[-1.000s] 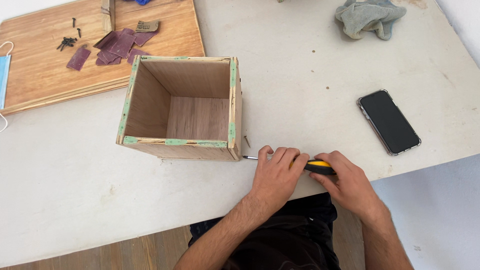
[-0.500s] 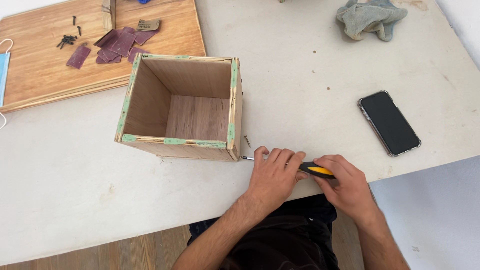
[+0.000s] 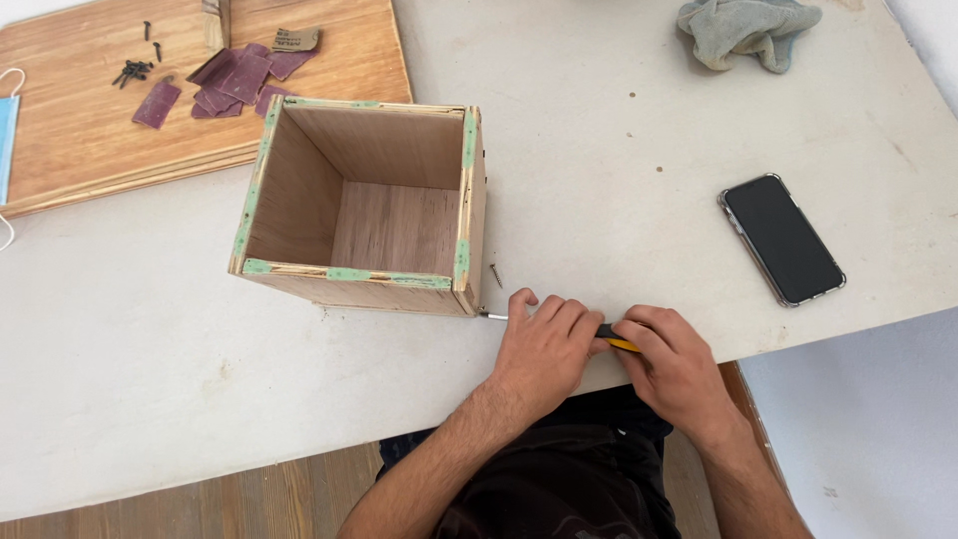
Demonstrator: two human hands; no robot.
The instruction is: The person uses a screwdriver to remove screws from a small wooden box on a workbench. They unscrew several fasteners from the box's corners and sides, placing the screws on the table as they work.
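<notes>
Screwdriver [image 3: 611,337] lies low along the table [image 3: 619,180] near its front edge, its metal tip touching the bottom corner of the open wooden box [image 3: 369,205]; left hand [image 3: 544,344] is curled over the shaft, fingers closed on it and hiding most of it; right hand [image 3: 674,364] is closed round the black and yellow handle, just beside the left; a loose screw [image 3: 496,275] lies on the table at about 11 o'clock from the left hand, close to the box wall; a dark phone [image 3: 783,240] lies face up at 2 o'clock from the hands, well apart; a grey-green cloth [image 3: 748,30] sits crumpled at 1 o'clock by the far edge; a wooden board [image 3: 329,60] at 10 o'clock carries purple sandpaper scraps [image 3: 235,80] and black screws [image 3: 135,70]; a blue mask [image 3: 8,130] lies at the far left.
</notes>
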